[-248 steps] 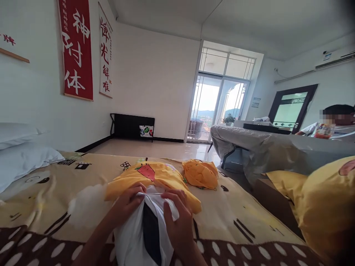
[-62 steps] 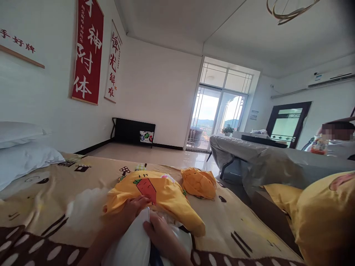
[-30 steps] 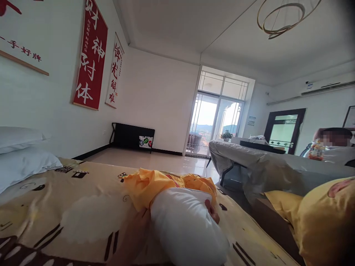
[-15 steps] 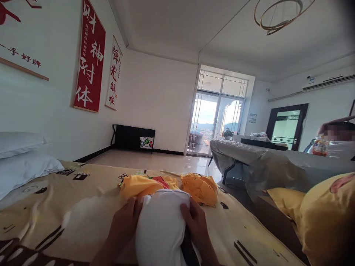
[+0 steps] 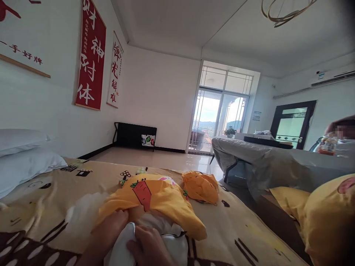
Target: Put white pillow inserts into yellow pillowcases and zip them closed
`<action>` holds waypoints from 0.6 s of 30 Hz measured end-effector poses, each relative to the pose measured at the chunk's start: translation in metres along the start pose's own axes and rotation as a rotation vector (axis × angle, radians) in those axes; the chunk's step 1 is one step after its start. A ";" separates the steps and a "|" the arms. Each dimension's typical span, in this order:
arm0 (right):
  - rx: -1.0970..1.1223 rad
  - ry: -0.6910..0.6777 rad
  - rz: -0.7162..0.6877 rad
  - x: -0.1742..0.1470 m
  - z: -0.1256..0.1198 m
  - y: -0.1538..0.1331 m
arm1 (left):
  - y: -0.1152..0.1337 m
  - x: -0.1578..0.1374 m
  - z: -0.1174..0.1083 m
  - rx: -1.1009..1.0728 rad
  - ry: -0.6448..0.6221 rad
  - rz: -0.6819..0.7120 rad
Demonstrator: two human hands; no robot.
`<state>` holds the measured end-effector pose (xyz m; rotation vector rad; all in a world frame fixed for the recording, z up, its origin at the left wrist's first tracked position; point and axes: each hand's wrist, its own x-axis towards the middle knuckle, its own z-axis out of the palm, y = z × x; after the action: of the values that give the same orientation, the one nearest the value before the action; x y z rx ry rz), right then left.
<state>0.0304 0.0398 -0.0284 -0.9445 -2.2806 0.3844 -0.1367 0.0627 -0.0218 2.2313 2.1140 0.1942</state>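
Note:
A yellow-orange pillowcase [image 5: 169, 195] with a red carrot print lies spread in front of me, its open end facing my body. My left hand [image 5: 112, 225] is closed on the left part of that opening, its fingers partly hidden by the cloth. My right hand [image 5: 151, 244] pinches the edge of a white pillow [image 5: 177, 247], whose far end reaches in under the pillowcase. How deep it goes is hidden. Just beyond, to the right, a crumpled orange cloth [image 5: 201, 186] rests on the bed sheet [image 5: 227, 229].
White pillows [image 5: 26, 162] are stacked at the left. A yellow cushion [image 5: 330, 218] stands at the right, by the bed's edge. Behind it is a table [image 5: 249, 155] draped in plastic, with a bottle [image 5: 327, 144] and a person [image 5: 346, 133] at its far right.
The pillowcase has been drawn toward me and spread over the white pillow's far end. My left hand has shifted onto the pillowcase; my right hand has moved left and nearer along the pillow.

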 end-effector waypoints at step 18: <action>-0.003 0.254 0.014 0.011 -0.002 0.034 | 0.014 -0.007 -0.030 -0.535 0.273 0.096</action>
<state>0.0435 0.0709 -0.0385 -0.9540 -2.0459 0.2514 -0.1272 0.0535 0.0091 2.0593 1.7714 0.9894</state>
